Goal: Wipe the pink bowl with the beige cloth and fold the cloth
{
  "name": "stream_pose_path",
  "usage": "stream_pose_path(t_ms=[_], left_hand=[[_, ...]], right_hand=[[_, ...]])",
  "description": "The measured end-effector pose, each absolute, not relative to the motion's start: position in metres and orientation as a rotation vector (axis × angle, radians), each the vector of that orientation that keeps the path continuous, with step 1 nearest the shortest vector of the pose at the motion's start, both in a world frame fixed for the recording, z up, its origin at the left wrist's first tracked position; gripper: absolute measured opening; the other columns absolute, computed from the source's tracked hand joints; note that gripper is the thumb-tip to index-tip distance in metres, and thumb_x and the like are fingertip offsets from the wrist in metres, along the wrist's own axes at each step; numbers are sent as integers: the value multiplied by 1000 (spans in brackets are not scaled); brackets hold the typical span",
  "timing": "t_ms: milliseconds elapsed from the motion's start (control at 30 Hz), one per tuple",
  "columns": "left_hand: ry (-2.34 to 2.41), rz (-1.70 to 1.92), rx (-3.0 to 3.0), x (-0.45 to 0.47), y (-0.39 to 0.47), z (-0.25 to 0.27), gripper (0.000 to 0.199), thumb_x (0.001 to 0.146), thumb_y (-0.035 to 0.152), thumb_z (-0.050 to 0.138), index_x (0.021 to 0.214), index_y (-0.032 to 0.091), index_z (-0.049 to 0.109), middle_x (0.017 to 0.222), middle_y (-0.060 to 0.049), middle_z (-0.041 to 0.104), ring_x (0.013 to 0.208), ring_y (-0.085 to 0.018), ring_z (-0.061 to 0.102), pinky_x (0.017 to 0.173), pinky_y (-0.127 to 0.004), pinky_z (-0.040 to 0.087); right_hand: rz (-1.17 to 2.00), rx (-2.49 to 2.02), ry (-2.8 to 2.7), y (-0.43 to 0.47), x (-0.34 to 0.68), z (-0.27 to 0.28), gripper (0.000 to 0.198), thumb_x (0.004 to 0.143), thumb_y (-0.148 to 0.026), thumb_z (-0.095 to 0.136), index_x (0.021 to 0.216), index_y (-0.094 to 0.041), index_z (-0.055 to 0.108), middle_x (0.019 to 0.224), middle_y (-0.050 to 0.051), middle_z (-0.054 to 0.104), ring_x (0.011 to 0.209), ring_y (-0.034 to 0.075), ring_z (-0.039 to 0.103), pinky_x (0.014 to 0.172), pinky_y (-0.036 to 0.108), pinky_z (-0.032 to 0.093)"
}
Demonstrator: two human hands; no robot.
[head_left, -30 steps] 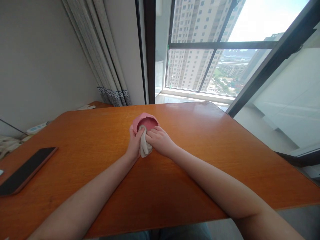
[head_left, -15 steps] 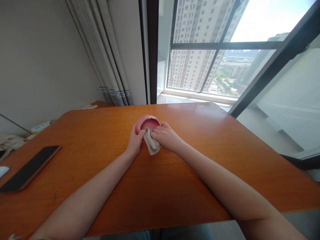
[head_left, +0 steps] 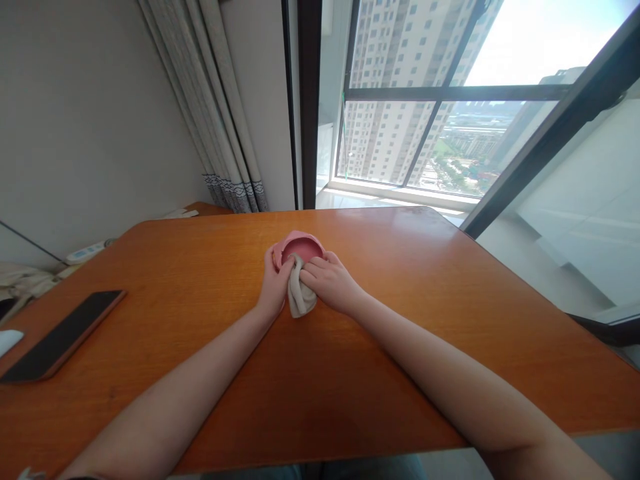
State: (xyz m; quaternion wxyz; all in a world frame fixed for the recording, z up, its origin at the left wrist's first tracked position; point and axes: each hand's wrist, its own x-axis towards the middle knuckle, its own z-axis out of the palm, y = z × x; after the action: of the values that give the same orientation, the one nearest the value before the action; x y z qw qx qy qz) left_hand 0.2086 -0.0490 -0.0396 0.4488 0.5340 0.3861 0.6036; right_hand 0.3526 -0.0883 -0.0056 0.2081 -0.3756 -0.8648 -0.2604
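Note:
A small pink bowl [head_left: 306, 247] is tilted with its hollow side toward me, near the middle of the wooden table [head_left: 210, 267]. My left hand [head_left: 275, 280] is closed round the bowl's left side, the thumb at its near rim. Bunched over that near rim is a light beige cloth [head_left: 301, 297], its loose end hanging down toward the tabletop. My right hand [head_left: 331, 281] pinches the cloth at the bowl's right front, fingers curled. The fingertips of both hands are partly hidden by the bowl and cloth.
A dark flat pad [head_left: 63, 337] with a brownish edge lies on the left of the table, beside a white object [head_left: 9, 341] cut off by the frame. A power strip [head_left: 89, 252] is past the left edge. A curtain [head_left: 215, 120] and large window [head_left: 425, 107] stand beyond.
My right hand has shifted slightly with the cloth, whose hanging end has swung a little left and lower. More of the bowl's inside shows. My left hand keeps its hold.

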Motion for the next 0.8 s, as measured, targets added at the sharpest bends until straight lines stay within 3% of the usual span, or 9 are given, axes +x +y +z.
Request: stream_pose_path(t_ms=[233, 500, 633, 800], left_hand=[[999, 1517, 1359, 200, -36, -36, 35, 76, 29, 59, 110, 20, 55, 115, -6, 59, 111, -20, 54, 101, -34, 39], [1046, 1494, 1608, 199, -44, -31, 40, 76, 23, 58, 116, 18, 56, 127, -9, 57, 120, -23, 50, 108, -38, 33], [1073, 1495, 1632, 198, -44, -31, 39, 75, 21, 57, 115, 18, 58, 125, -9, 58, 118, -23, 52, 106, -39, 35], [1100, 1458, 1736, 197, -43, -30, 39, 75, 21, 59, 114, 19, 59, 123, -8, 60, 118, -23, 52, 107, -39, 34]], right_hand=[[-639, -1254, -2424, -89, 351, -5, 15, 90, -14, 44, 82, -18, 56, 79, 5, 60, 83, 19, 46, 77, 34, 26], [-529, -1345, -2415, -107, 326, -6, 21, 89, -15, 43, 103, -12, 58, 92, 11, 63, 86, 23, 50, 85, 38, 30], [-352, -1250, -2600, -101, 329, -6, 16, 88, -14, 47, 94, -13, 61, 90, 9, 65, 81, 19, 55, 79, 33, 33], [-336, -1331, -2626, -101, 333, 2, 15, 88, -14, 47, 86, -14, 62, 80, 7, 67, 76, 19, 59, 85, 36, 30]])
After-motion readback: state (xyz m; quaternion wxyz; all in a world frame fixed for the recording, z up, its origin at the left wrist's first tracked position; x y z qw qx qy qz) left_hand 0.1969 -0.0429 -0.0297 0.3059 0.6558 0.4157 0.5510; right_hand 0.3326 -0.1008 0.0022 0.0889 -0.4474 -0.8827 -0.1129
